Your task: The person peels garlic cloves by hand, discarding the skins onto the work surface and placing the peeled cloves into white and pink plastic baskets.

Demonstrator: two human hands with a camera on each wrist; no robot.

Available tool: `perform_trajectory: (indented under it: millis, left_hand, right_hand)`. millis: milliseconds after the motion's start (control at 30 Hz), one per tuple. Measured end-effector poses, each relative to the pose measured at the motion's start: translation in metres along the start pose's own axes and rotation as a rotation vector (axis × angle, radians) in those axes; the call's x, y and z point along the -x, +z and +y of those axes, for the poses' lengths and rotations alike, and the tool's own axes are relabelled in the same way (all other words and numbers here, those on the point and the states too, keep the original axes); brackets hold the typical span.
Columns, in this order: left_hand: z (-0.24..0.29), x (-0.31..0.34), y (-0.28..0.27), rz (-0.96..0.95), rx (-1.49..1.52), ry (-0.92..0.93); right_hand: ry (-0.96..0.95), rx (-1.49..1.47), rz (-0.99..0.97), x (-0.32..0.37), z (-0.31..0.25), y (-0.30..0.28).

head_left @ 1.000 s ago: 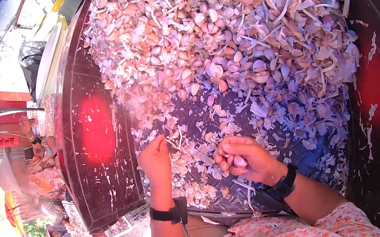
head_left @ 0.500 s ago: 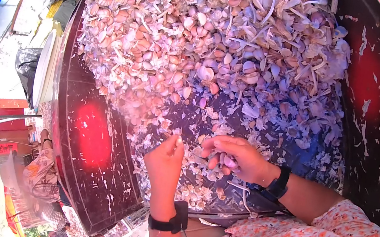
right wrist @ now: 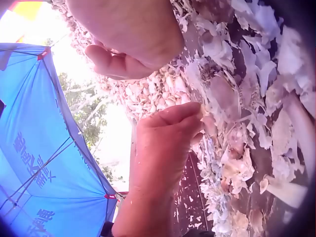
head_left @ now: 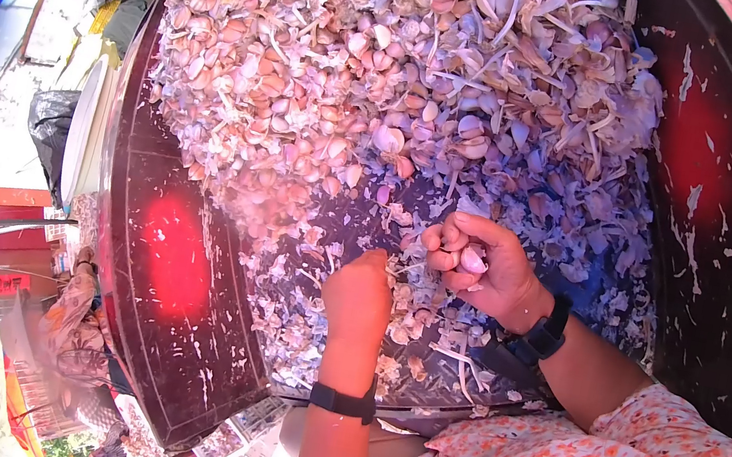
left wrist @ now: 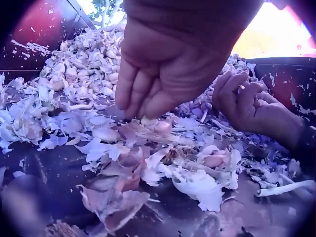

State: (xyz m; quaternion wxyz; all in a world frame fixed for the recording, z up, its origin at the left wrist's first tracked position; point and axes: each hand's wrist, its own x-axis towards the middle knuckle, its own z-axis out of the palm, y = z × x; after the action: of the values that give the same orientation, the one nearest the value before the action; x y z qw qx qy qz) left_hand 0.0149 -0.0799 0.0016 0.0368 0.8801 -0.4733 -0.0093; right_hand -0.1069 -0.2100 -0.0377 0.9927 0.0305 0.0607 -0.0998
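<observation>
My right hand (head_left: 495, 276) is palm up over the table, its curled fingers holding garlic cloves (head_left: 473, 259) against the palm. Nearer the left side, my left hand (head_left: 359, 296) reaches down into loose skins, its back to the head camera and its fingertips hidden there. The left wrist view shows that hand (left wrist: 158, 74) with bunched fingers pinching a pale garlic clove (left wrist: 146, 120) among the dry skins (left wrist: 197, 187). Behind it in that view is the right hand (left wrist: 247, 101), fingers curled. The right wrist view has the left hand (right wrist: 168, 138) low at the scraps.
A large heap of garlic cloves and skins (head_left: 315, 73) covers the far part of the dark table. Worn dark side walls (head_left: 174, 263) with flaking paint rise left and right. Dry stems (head_left: 464, 368) lie near the front edge. Another person (head_left: 75, 324) is at far left.
My left hand has moved right and forward, dipping its fingertips into the skins. My right hand has shifted right and forward, turning palm up with its cloves still in the fingers.
</observation>
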Motion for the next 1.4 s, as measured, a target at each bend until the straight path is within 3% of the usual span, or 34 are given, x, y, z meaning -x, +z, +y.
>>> perform_trajectory:
  millis: [67,200,267,300,367,400,433,500,533,600,633,700,733,800,900,1000,1133,1200,1233,1300,1400]
  left_hand:
    - [0.004,0.001,-0.005,-0.118,-0.101,0.072]
    - [-0.008,0.012,0.000,-0.062,-0.102,0.123]
    - [-0.010,0.015,-0.007,-0.054,0.399,-0.240]
    - [-0.007,0.014,-0.010,-0.056,0.401,-0.237]
    - [-0.003,0.014,-0.022,0.001,1.386,-0.635]
    - [-0.004,0.015,-0.029,-0.008,1.620,-0.686]
    - [-0.005,0.016,-0.030,-0.006,1.621,-0.687]
    - [-0.005,0.017,-0.030,-0.030,2.135,-0.670]
    - [-0.004,0.015,-0.030,-0.029,2.135,-0.670]
    - [0.005,0.004,-0.026,-0.057,1.649,-0.700]
    - [0.006,0.000,-0.020,-0.057,1.649,-0.698]
    - [0.007,-0.009,-0.005,-0.058,0.943,-0.441]
    - [0.011,-0.013,-0.003,-0.059,0.943,-0.438]
    - [0.024,-0.021,-0.005,-0.012,0.285,-0.071]
    - [0.034,-0.029,-0.004,-0.089,0.040,0.065]
    - [0.047,-0.029,0.000,-0.190,-0.082,0.056]
    - [0.040,-0.032,-0.007,-0.272,-0.146,0.097]
    - [0.022,-0.029,-0.011,-0.123,0.143,0.037]
    - [0.015,-0.026,-0.013,-0.125,0.141,0.039]
    - [0.007,-0.019,-0.019,-0.143,1.064,-0.496]
    - [0.014,-0.010,-0.039,-0.060,1.331,-0.573]
  right_hand:
    - [-0.024,-0.017,-0.013,0.000,-0.002,0.001]
    - [-0.029,0.001,0.004,0.001,-0.002,0.003]
    - [-0.016,0.004,0.015,0.001,-0.003,0.001]
    - [-0.019,0.004,0.018,0.001,-0.003,0.001]
    - [-0.023,-0.067,-0.016,0.001,-0.003,0.001]
    - [-0.022,-0.065,-0.015,0.001,-0.002,0.001]
    - [-0.023,-0.070,-0.017,0.001,-0.002,0.001]
    - [-0.022,-0.073,-0.021,0.001,-0.001,0.003]
    - [-0.032,-0.058,0.007,0.002,-0.001,0.006]
    - [-0.043,-0.044,0.034,0.003,-0.002,0.006]
    - [-0.050,-0.026,0.022,0.003,-0.002,0.005]
    - [-0.061,-0.008,0.008,0.002,-0.004,0.005]
    - [-0.048,-0.020,0.014,0.002,-0.005,0.005]
    - [-0.037,-0.032,0.020,0.003,-0.005,0.004]
    - [-0.019,-0.059,-0.007,0.002,-0.006,0.001]
    - [-0.025,-0.057,-0.017,0.001,-0.005,0.001]
    - [-0.037,-0.070,0.006,0.001,-0.007,0.001]
    - [-0.032,-0.073,0.001,0.001,-0.007,0.000]
    - [-0.042,-0.041,0.012,0.002,-0.007,0.001]
    - [-0.055,-0.011,0.023,0.002,-0.004,0.005]
    - [-0.101,0.411,0.179,0.004,0.004,0.011]
